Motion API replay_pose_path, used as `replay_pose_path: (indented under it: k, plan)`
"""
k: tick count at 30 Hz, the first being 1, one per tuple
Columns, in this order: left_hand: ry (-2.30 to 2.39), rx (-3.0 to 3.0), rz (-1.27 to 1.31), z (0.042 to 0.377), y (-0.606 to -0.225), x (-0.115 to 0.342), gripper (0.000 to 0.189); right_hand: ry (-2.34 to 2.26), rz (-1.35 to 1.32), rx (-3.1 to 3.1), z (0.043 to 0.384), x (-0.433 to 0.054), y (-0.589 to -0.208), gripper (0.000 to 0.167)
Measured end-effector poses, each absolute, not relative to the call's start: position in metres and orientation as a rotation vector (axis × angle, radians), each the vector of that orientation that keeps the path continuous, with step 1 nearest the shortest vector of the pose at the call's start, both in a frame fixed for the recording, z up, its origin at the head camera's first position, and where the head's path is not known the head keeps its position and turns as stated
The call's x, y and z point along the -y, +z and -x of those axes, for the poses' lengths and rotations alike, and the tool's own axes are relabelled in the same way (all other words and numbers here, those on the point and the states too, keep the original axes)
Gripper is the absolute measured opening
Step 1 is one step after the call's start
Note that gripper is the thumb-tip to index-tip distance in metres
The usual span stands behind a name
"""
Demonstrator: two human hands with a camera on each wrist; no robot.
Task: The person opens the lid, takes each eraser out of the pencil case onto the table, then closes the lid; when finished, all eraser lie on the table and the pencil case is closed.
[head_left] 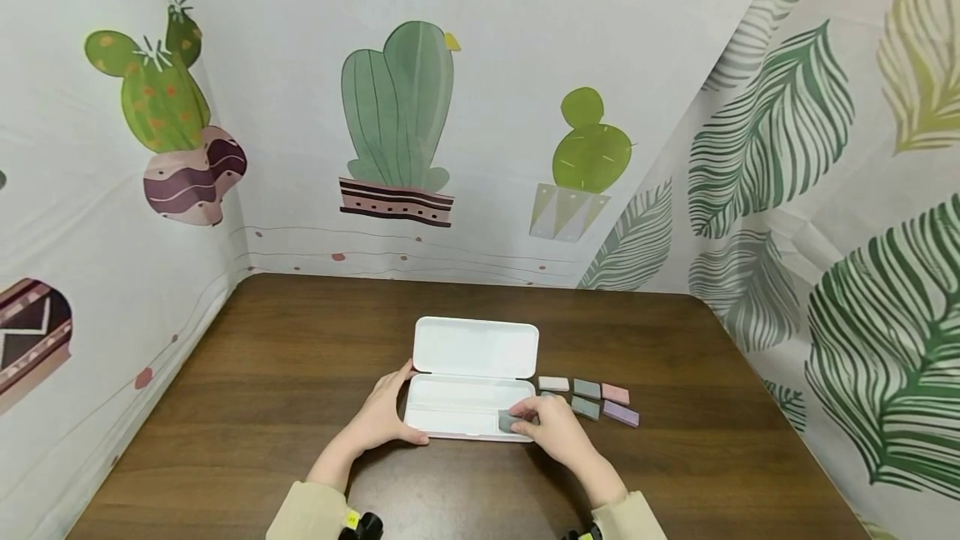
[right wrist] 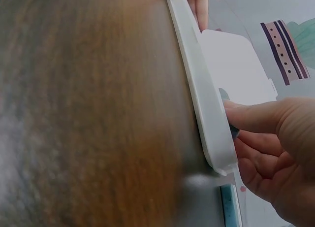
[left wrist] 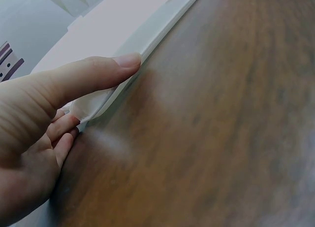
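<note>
A white pencil case [head_left: 442,394] lies on the table with its lid [head_left: 476,348] folded back. My left hand [head_left: 381,417] grips its left end, thumb along the front edge and fingers round the side. In the left wrist view the thumb [left wrist: 98,77] presses on the rim. At the right front of the case, my right hand [head_left: 558,432] pinches a small grey block [head_left: 506,421] between thumb and fingers, inside the small right compartment. The right wrist view shows this block [right wrist: 224,94] partly hidden by the case wall and thumb.
Right of the case lie small blocks: a white one [head_left: 553,383], grey ones [head_left: 587,389], a pink one [head_left: 616,394] and a purple one [head_left: 621,414]. Another grey block is mostly hidden behind my right hand. A patterned cloth [head_left: 495,132] hangs behind the brown table [head_left: 300,332].
</note>
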State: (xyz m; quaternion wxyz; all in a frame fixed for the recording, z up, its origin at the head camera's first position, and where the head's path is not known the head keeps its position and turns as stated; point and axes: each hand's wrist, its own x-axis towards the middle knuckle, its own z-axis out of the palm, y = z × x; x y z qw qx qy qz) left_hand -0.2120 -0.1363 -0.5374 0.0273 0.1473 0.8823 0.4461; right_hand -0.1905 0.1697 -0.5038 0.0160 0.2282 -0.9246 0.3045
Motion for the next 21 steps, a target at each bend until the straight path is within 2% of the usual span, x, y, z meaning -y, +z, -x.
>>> replay_pose_path:
  k: [21]
  plan:
    - [1.389, -2.728, -0.451, 0.2121, -0.5385, 0.1376, 0.130, 1.066, -0.654, 2.756, 0.1920, -0.1758, -0.4973, 0.009]
